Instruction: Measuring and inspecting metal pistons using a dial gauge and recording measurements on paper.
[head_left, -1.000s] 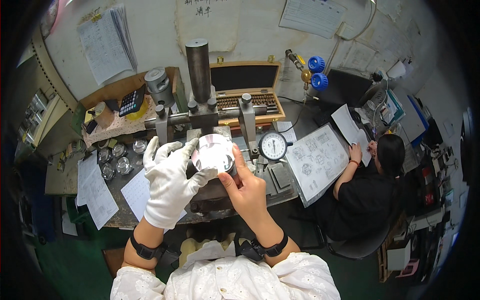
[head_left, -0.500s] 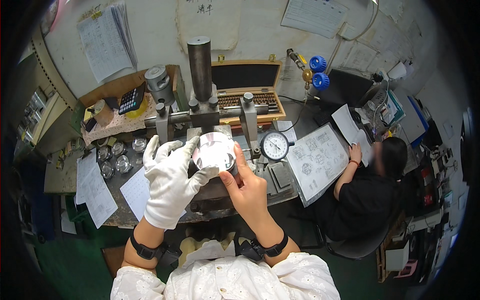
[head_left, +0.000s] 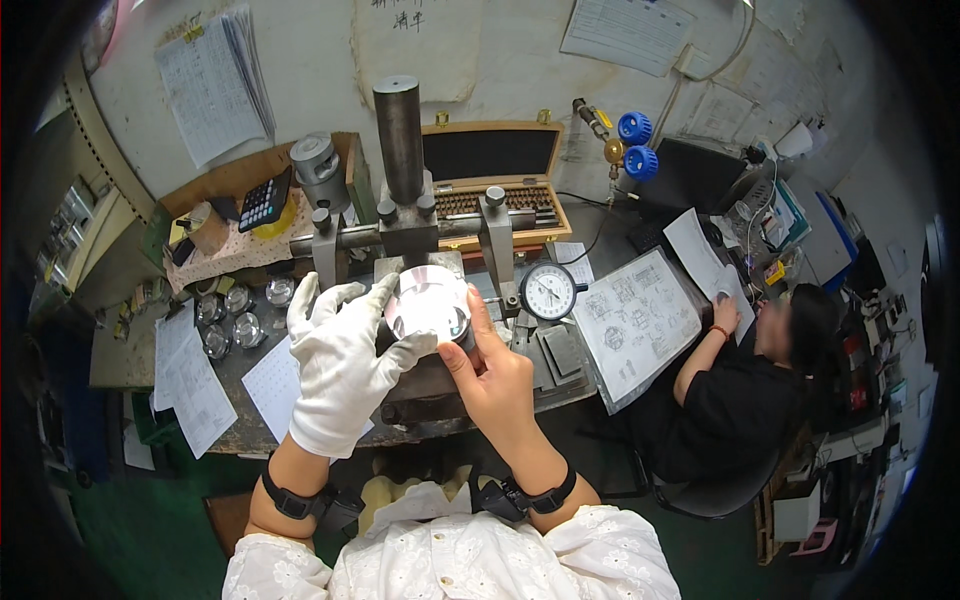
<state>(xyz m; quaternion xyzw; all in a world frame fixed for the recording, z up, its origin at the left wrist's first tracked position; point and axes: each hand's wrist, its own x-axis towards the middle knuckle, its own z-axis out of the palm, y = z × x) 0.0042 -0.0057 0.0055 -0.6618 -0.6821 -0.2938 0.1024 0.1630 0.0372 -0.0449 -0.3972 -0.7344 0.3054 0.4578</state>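
Observation:
My left hand (head_left: 338, 375), in a white glove, curls its fingers and thumb around the left side of a shiny round metal part (head_left: 432, 297). From the right, my bare right hand (head_left: 497, 375) grips the same part between thumb and fingers. The part's polished face is tilted up and glares strongly in places. It sits in front of a steel measuring stand (head_left: 404, 145) with a thick upright column; whether it touches the stand is hidden by my hands. A dial gauge (head_left: 549, 290) is mounted just right of my right hand.
Several similar metal parts (head_left: 247, 330) stand on the bench at left, near paper sheets (head_left: 195, 385). Behind the stand lies an open wooden case (head_left: 500, 205) of small blocks. Drawings (head_left: 640, 315) lie at right, where a co-worker (head_left: 745, 400) sits. Blue-knobbed valves (head_left: 637, 142) hang on the wall.
My hands and the metal part show no visible movement. The co-worker at right has shifted, and that person's hand has moved slightly right over the papers.

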